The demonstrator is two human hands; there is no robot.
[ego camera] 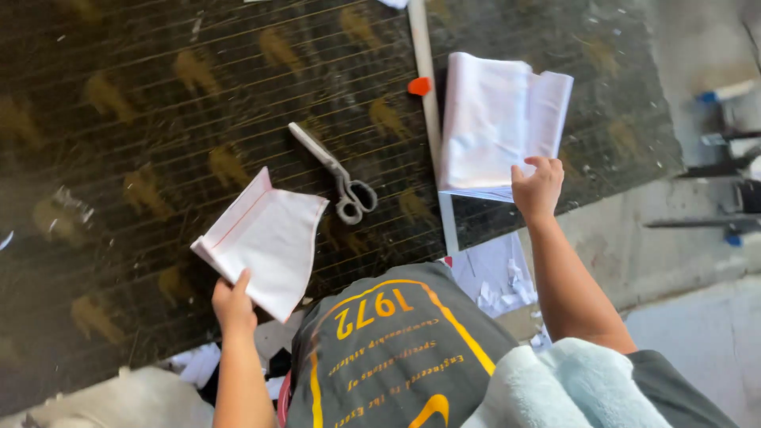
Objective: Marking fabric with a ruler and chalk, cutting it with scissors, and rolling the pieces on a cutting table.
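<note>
— While the person sits over a dark mat [158, 119] patterned with thin lines, what are the hands doing?

— Left hand [234, 305] is closed on the near corner of a folded white piece [265, 238] with a thin red line along one edge, held just above the mat. Right hand [537, 189] pinches the near edge of a taller stack of white folded pieces [495, 119], fingers curled round it, thumb underneath.

— Anything between them?

— Grey scissors [337, 176] lie shut on the mat, apart from both hands. A long pale stick [428, 87] runs up the mat beside the stack, with a small orange-red chip [419, 85] against it.

— What might go wrong?

— I'd judge the stack could fan out or slip, since only its edge is gripped. The left piece hangs from one corner and could unfold. A reaching forearm could catch the scissors.

— Any packages or signs?

— None I can see. White scraps [507, 289] lie near the knees on pale paper. At far right, dark tools with blue parts [733, 230] sit on the bare floor [697, 317], too blurred to name.
</note>
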